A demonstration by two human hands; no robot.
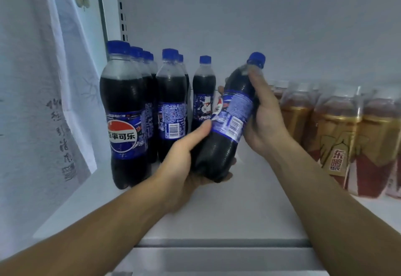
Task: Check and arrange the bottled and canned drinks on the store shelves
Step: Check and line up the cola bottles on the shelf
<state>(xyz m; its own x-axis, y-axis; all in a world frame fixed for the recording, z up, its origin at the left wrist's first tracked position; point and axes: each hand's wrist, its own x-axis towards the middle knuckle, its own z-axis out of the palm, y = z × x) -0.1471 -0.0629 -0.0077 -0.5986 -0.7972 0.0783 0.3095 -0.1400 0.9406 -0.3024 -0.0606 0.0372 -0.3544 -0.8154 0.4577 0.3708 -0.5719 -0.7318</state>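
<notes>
Above white shelf (249,199), both hands' fingers (206,127) gripping tilted cola bottle (225,128) — blue cap, dark

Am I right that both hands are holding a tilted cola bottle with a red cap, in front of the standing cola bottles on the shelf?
Not quite. The head view shows the cap is blue, not red. The rest holds: the left hand cradles the base and the right hand grips the upper part of the tilted cola bottle, in front of the standing cola bottles on the shelf.

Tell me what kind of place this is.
Most likely a shop drinks aisle: a white shelf with rows of identical cola bottles, shrink-wrapped energy drink packs, and slotted shelving uprights.
</notes>
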